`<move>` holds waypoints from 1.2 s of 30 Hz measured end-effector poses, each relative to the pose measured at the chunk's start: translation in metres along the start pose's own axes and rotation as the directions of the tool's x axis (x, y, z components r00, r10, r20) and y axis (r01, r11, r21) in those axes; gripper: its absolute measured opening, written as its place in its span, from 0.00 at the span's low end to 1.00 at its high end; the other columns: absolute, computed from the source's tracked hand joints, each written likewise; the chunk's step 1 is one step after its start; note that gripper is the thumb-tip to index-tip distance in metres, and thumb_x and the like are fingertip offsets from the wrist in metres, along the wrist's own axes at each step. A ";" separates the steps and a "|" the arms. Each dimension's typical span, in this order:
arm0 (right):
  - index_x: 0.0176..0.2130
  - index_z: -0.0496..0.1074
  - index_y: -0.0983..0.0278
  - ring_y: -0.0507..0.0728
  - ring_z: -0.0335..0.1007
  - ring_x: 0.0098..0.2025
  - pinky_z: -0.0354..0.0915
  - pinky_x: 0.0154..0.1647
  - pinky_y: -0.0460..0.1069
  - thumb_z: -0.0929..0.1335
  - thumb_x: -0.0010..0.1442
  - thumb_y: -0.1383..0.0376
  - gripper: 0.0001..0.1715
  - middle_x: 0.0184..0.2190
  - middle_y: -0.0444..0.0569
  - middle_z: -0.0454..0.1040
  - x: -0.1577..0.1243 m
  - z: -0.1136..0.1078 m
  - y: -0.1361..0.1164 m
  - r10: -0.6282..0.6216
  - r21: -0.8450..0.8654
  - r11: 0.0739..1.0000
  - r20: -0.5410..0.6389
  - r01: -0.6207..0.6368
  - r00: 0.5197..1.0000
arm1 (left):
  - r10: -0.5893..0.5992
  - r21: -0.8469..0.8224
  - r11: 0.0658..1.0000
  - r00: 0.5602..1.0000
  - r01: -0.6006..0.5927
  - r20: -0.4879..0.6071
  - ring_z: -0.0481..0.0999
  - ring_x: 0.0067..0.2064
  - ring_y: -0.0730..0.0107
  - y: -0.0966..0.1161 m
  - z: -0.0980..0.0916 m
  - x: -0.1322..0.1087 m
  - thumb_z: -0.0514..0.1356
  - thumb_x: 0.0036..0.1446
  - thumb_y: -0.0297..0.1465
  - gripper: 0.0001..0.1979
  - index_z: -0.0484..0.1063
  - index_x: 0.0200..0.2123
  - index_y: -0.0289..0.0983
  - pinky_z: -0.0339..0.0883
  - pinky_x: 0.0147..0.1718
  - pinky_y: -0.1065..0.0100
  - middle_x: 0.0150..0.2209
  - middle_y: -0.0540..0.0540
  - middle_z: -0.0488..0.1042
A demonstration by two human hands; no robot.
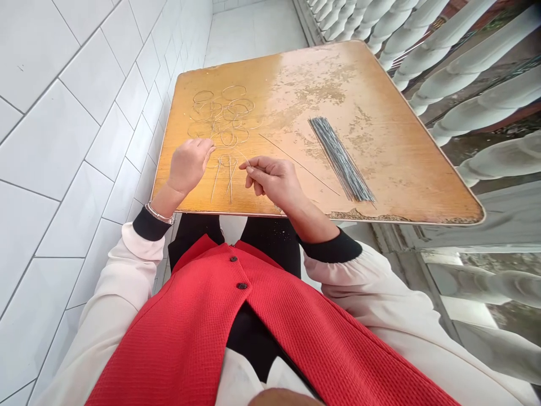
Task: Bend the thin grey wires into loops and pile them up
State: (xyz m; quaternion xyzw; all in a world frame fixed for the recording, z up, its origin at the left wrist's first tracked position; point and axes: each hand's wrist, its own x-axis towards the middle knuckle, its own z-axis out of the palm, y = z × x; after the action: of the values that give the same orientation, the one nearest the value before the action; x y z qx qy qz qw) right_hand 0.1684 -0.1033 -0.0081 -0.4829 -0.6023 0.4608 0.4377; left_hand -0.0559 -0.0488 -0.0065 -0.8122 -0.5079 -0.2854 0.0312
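- Broadly, a white tiled wall (54, 135) runs along the desk's left edge, with pale balusters (448, 79) beyond its right.
- The desk (422, 180) has worn patches across its right half and chipping along the near edge.
- Rings (222, 115) lie heaped towards the far left corner; a bundle (341, 160) of straight wires slants right of the middle.
- The right hand (274, 179) pinches the held wire (242, 153) between thumb and forefinger, other fingers curled; the left hand's (189, 163) fingertips are drawn together on its other end, the exact grip partly hidden.
- A loose wire (299, 163) lies left of the bundle, bent wires (230, 180) by the near edge.
- The held wire arcs between the hands, over the desk's near left part. Best pinch lightly, bend gradually for an even curve, and mind the ends.
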 end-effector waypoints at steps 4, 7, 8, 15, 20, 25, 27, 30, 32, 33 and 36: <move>0.36 0.76 0.67 0.45 0.56 0.14 0.53 0.18 0.44 0.67 0.62 0.71 0.07 0.19 0.41 0.70 -0.001 -0.001 -0.001 -0.002 0.034 0.999 -0.013 0.002 1.000 | 0.001 0.091 0.996 1.000 -0.004 0.028 0.76 0.42 0.62 0.002 -0.009 0.000 0.51 0.70 0.31 0.12 0.76 0.41 0.39 0.66 0.44 0.62 0.38 0.43 0.78; 0.36 0.77 0.68 0.45 0.55 0.14 0.52 0.17 0.44 0.66 0.61 0.71 0.08 0.18 0.41 0.70 -0.001 -0.002 0.001 -0.001 0.001 1.000 -0.012 0.001 1.000 | -0.011 0.193 0.981 0.999 0.003 0.039 0.75 0.39 0.62 0.008 -0.017 0.000 0.51 0.68 0.27 0.13 0.76 0.40 0.38 0.65 0.38 0.63 0.36 0.43 0.77; 0.36 0.77 0.67 0.45 0.55 0.14 0.52 0.17 0.44 0.66 0.61 0.70 0.08 0.18 0.41 0.70 -0.001 -0.002 0.002 -0.001 -0.016 1.000 -0.009 0.000 1.000 | -0.014 0.224 0.975 0.999 0.007 0.031 0.74 0.38 0.62 0.011 -0.019 0.000 0.51 0.68 0.27 0.13 0.76 0.40 0.38 0.64 0.36 0.63 0.35 0.43 0.77; 0.41 0.79 0.67 0.48 0.61 0.17 0.60 0.24 0.47 0.65 0.63 0.68 0.13 0.22 0.44 0.76 0.001 -0.002 0.003 -0.041 -0.270 0.962 0.029 0.047 0.999 | -0.018 0.372 0.928 1.000 0.025 -0.022 0.74 0.40 0.59 0.024 -0.025 0.000 0.50 0.70 0.27 0.16 0.77 0.36 0.38 0.62 0.31 0.62 0.34 0.42 0.79; 0.49 0.77 0.68 0.48 0.61 0.16 0.62 0.25 0.47 0.63 0.67 0.64 0.17 0.24 0.45 0.78 0.008 0.006 0.002 -0.117 -0.240 0.965 -0.042 0.103 0.992 | -0.007 0.372 0.928 0.999 0.019 -0.033 0.76 0.42 0.59 0.026 -0.022 0.000 0.50 0.68 0.23 0.16 0.79 0.43 0.37 0.65 0.33 0.61 0.36 0.43 0.81; 0.40 0.73 0.66 0.47 0.62 0.15 0.59 0.20 0.45 0.62 0.64 0.68 0.10 0.23 0.43 0.77 0.014 0.016 0.004 -0.076 -0.044 0.996 -0.038 0.075 0.996 | -0.018 0.280 0.959 0.993 0.050 -0.116 0.77 0.39 0.62 0.027 -0.014 0.002 0.50 0.70 0.25 0.17 0.78 0.50 0.35 0.67 0.37 0.62 0.37 0.42 0.83; 0.37 0.71 0.65 0.47 0.63 0.14 0.58 0.18 0.45 0.63 0.64 0.67 0.08 0.23 0.43 0.76 0.015 0.019 0.005 -0.068 0.038 0.997 -0.037 0.069 0.997 | -0.048 0.217 0.973 0.989 0.078 -0.142 0.77 0.38 0.63 0.028 -0.010 0.003 0.50 0.70 0.26 0.16 0.78 0.50 0.36 0.67 0.37 0.63 0.37 0.42 0.83; 0.37 0.70 0.64 0.46 0.63 0.14 0.57 0.17 0.44 0.65 0.64 0.61 0.08 0.22 0.43 0.76 0.014 0.022 0.005 -0.073 0.137 0.987 -0.050 0.079 0.996 | -0.111 0.080 0.989 0.979 0.126 -0.173 0.78 0.37 0.64 0.032 -0.007 0.004 0.52 0.69 0.27 0.15 0.79 0.47 0.37 0.68 0.39 0.63 0.39 0.42 0.83; 0.37 0.70 0.64 0.46 0.63 0.15 0.57 0.17 0.44 0.67 0.64 0.58 0.10 0.23 0.42 0.76 0.014 0.023 0.004 -0.077 0.182 0.980 -0.061 0.087 0.995 | -0.148 -0.053 0.989 0.971 0.141 -0.188 0.78 0.38 0.65 0.034 -0.007 0.005 0.54 0.69 0.28 0.13 0.80 0.45 0.38 0.68 0.41 0.63 0.41 0.42 0.83; 0.37 0.69 0.63 0.46 0.64 0.15 0.58 0.18 0.44 0.68 0.64 0.57 0.11 0.23 0.42 0.76 0.013 0.024 0.004 -0.078 0.203 0.975 -0.066 0.090 0.995 | -0.168 -0.124 0.981 0.966 0.146 -0.194 0.78 0.38 0.66 0.036 -0.006 0.005 0.54 0.69 0.28 0.13 0.80 0.44 0.39 0.68 0.41 0.64 0.41 0.43 0.83; 0.37 0.68 0.62 0.46 0.64 0.15 0.58 0.17 0.44 0.68 0.63 0.54 0.14 0.24 0.43 0.77 0.014 0.027 0.004 -0.083 0.260 0.960 -0.081 0.101 0.993 | -0.245 -0.321 0.932 0.947 0.171 -0.208 0.77 0.34 0.69 0.039 -0.004 0.005 0.57 0.68 0.31 0.10 0.80 0.40 0.41 0.67 0.39 0.67 0.34 0.47 0.82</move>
State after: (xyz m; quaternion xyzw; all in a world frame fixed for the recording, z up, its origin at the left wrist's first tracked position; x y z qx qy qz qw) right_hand 0.1410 -0.0931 -0.0158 -0.4074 -0.5420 0.4990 0.5396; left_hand -0.0236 -0.0649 0.0084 -0.7074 -0.5347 -0.4583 -0.0603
